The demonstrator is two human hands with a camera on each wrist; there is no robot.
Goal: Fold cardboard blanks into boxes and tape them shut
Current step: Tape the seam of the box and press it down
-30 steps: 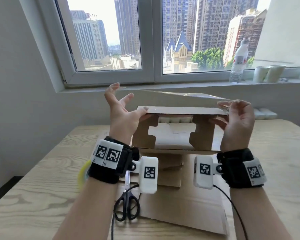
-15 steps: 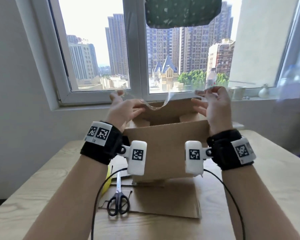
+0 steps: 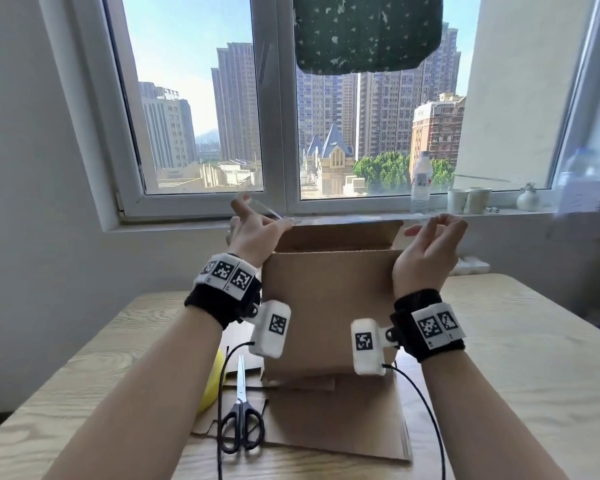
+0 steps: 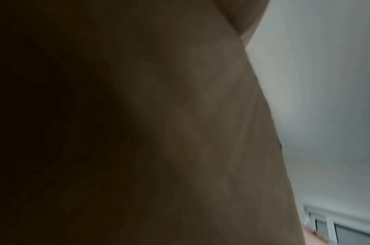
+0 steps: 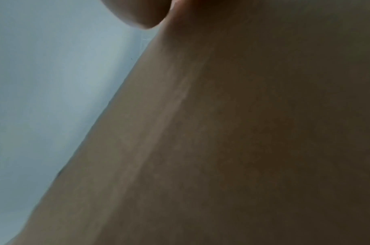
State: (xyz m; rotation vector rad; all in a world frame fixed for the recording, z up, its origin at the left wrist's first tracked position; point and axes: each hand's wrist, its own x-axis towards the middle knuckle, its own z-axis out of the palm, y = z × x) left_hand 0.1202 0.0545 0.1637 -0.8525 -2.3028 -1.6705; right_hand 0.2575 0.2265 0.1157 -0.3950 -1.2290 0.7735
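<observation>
Cardboard box (image 3: 329,306): upright on flat cardboard blanks (image 3: 333,420) at the near middle of the worktop (image 3: 534,358), top flaps open. Clear tape strip (image 3: 271,211): stretched above the box opening between both hands. Left hand (image 3: 253,230): fingers pinch one tape end. Right hand (image 3: 430,247): fingers curled, pinching the other end. Scissors (image 3: 241,420): flat on the blanks' left edge. Wrist views: blurred cardboard only.

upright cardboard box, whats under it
The upright cardboard box stands on flat cardboard blanks lying on the table. Whatever lies directly beneath its base is hidden.
</observation>
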